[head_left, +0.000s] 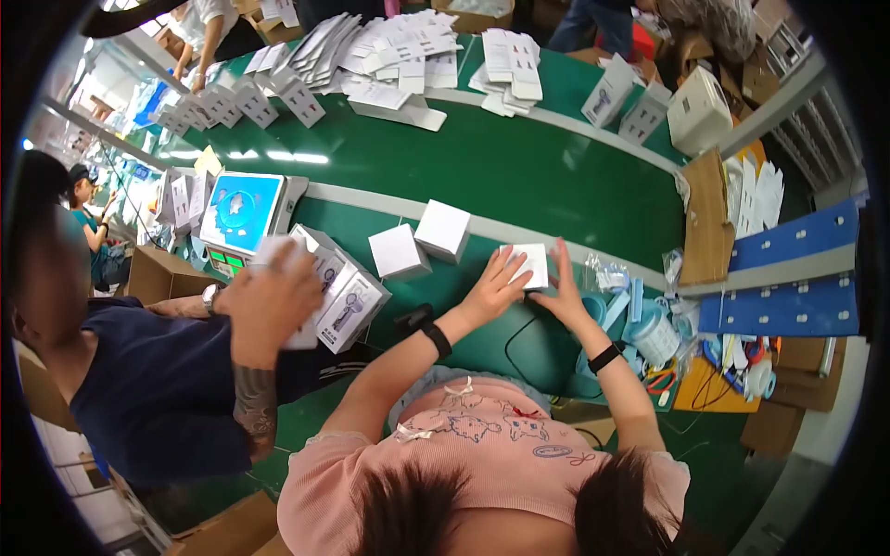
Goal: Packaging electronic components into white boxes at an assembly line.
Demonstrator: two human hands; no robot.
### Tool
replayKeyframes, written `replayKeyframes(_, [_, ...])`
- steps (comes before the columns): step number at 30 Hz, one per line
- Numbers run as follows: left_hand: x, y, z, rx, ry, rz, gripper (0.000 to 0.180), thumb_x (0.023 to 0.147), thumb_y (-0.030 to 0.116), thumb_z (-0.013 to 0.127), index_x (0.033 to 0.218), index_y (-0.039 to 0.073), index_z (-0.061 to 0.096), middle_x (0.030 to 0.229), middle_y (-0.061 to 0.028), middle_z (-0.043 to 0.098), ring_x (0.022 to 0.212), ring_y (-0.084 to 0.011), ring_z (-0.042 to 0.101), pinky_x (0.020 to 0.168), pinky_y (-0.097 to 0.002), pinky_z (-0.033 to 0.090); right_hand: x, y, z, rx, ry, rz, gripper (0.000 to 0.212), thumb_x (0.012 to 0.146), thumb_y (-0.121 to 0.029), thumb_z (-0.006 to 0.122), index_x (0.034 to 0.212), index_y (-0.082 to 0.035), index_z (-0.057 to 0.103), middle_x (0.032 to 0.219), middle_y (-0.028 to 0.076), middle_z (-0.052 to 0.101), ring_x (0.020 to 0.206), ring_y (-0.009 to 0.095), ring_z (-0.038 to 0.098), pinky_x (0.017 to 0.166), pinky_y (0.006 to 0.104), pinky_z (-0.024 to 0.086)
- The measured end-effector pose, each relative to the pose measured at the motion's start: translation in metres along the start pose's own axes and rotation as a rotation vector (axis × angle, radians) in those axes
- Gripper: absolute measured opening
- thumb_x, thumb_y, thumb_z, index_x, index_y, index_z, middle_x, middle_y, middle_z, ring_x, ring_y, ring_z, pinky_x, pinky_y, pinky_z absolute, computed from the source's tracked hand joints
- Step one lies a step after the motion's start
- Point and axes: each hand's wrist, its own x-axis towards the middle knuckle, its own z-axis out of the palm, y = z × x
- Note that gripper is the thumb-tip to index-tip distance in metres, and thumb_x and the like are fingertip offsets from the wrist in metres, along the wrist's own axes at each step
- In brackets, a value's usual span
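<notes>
A small white box (533,265) sits on the green bench in front of me. My left hand (493,289) grips its left side, several fingers lying over the edge. At the right side of that box is my right hand (565,295), fingers stretched and thumb apart; whether it touches the box I cannot tell. Two more white boxes, a near one (400,252) and a far one (443,230), stand to the left of my hands. A black cable (515,343) lies on the bench below the left hand.
At my left, a co-worker's blurred hand (273,292) moves over printed boxes (352,306) beside a weighing scale (243,215). The green conveyor belt (519,144) runs beyond, with flat cartons (399,46) heaped behind it. Tape rolls (654,335) and scissors (660,382) clutter the right.
</notes>
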Motion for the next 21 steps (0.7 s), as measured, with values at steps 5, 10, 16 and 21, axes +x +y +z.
replayKeyframes(5, [-0.003,0.021,-0.037,-0.007,-0.138,-0.078,0.043,0.072,-0.003,0.056,0.115,0.002,0.054,0.131,-0.0143,0.042,0.127,-0.0402,0.03,0.101,-0.0549,0.029,0.009,0.001,0.015,-0.114,-0.297,0.05,0.092,0.067,-0.002,0.071,0.14,-0.016,0.018,0.136,0.013,0.038,0.121,0.03,0.042,0.095,0.0388,0.041])
replayKeyframes(10, [-0.057,0.035,-0.096,0.087,-0.07,-0.231,0.035,0.072,-0.003,0.056,0.107,0.001,0.059,0.121,-0.0122,0.052,0.121,-0.0396,0.04,0.1,-0.0512,0.033,0.06,-0.044,0.014,-0.081,-0.631,-0.009,0.065,0.07,-0.001,0.066,0.129,-0.011,0.041,0.123,0.013,0.05,0.111,0.027,0.051,0.087,0.0353,0.046])
replayKeyframes(16, [-0.085,0.043,-0.124,0.233,-0.049,-0.353,0.028,0.074,0.003,0.058,0.102,0.004,0.062,0.119,-0.0097,0.055,0.118,-0.033,0.046,0.099,-0.0479,0.033,0.228,-0.069,0.057,-0.243,-0.307,-0.104,0.032,0.071,-0.007,0.064,0.103,-0.002,0.06,0.095,0.012,0.064,0.088,0.022,0.062,0.076,0.0301,0.049])
replayKeyframes(21, [-0.064,0.059,-0.138,0.163,-0.239,-0.358,0.027,0.073,0.01,0.064,0.1,0.007,0.062,0.119,-0.0067,0.055,0.114,-0.0242,0.048,0.098,-0.0467,0.03,0.337,0.008,0.173,-0.555,-0.311,-0.286,0.04,0.068,-0.018,0.07,0.103,-0.002,0.061,0.097,0.017,0.063,0.089,0.032,0.06,0.079,0.038,0.048])
